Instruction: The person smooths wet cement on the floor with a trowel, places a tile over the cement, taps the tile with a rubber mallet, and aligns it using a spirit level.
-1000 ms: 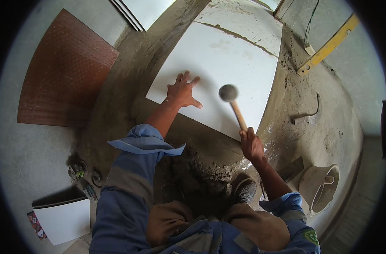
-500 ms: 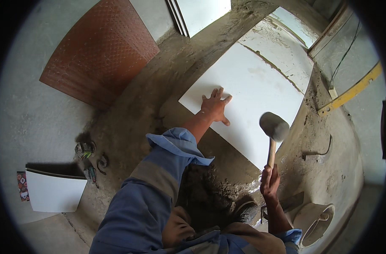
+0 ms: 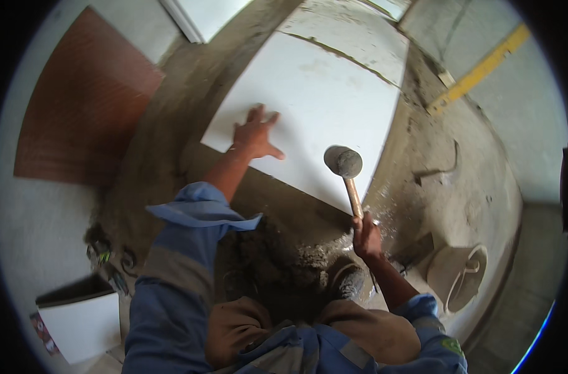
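Note:
A large white tile (image 3: pixel 317 106) lies on the mortar bed in front of me, its far edge bordered by another, smeared white tile (image 3: pixel 343 34) along a dark joint. My left hand (image 3: pixel 254 136) is spread, fingers apart, on the white tile near its left edge. My right hand (image 3: pixel 366 237) is wrapped round the wooden handle of a grey-headed mallet (image 3: pixel 353 198). The mallet's head is over the tile's near right part; whether it touches is unclear.
A reddish-brown panel (image 3: pixel 87 106) and stacked white tiles (image 3: pixel 203 15) lie left. A yellow level (image 3: pixel 477 68), a bent metal tool (image 3: pixel 436 174) and a bucket (image 3: pixel 457 277) are right. Small tools (image 3: pixel 109 255) and a white piece (image 3: pixel 81 321) lie lower left. Wet mortar surrounds my boots.
Since half a second ago the view has swung, shifting the scene back leftward. The mallet's head has changed angle slightly above the tile. My left hand stays spread on the tile.

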### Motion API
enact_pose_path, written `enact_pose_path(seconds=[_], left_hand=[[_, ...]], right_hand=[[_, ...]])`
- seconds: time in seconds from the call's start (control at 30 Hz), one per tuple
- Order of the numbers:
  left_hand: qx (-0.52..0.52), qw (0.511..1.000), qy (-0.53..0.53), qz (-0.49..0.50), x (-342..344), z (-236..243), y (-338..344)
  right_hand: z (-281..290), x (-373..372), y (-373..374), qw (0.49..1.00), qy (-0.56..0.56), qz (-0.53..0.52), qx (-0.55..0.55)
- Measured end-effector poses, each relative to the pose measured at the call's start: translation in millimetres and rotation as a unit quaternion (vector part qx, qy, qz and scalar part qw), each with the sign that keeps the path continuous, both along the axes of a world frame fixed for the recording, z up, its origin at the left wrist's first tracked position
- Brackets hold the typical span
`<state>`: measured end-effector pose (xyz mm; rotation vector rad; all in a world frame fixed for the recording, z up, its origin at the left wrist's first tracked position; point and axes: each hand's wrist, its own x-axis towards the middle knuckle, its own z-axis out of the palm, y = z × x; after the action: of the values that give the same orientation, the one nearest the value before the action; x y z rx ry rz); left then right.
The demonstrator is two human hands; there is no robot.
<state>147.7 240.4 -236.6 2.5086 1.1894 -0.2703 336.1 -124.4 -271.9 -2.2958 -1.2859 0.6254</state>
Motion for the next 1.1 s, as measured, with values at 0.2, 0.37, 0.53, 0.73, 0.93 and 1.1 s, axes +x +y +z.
enact_pose_path(seconds=[0.2, 0.37, 0.53, 0.73, 0.93, 1.1], left_hand=[[0.009, 1.0, -0.004, 0.003, -19.7, -2.5, 7.8], [0.01, 1.0, -0.008, -0.016, -11.3, -8.4, 7.5], [0.012, 1.0, 0.019, -0.014, -11.8, 1.3, 1.5], [0.001, 0.999, 0.041, -0.007, -9.2, 7.3, -1.5], [0.007, 0.999, 0.034, -0.007, -2.7, 8.5, 3.7], [0.011, 1.0, 0.019, 0.002, -12.2, 8.8, 8.1]], right_hand=[[28.1, -11.5, 14.9, 0.998, 0.039, -0.008, -0.042], [39.7, 0.2, 8.0, 0.999, 0.032, 0.012, -0.014], [66.6, 17.4, 21.5, 0.999, 0.032, 0.024, 0.027], [72.1, 7.3, 15.0, 0.991, 0.057, 0.056, 0.109], [36.0, 6.0, 14.0, 0.997, 0.0, 0.056, -0.055], [47.6, 10.4, 43.8, 0.998, -0.009, 0.054, -0.007]])
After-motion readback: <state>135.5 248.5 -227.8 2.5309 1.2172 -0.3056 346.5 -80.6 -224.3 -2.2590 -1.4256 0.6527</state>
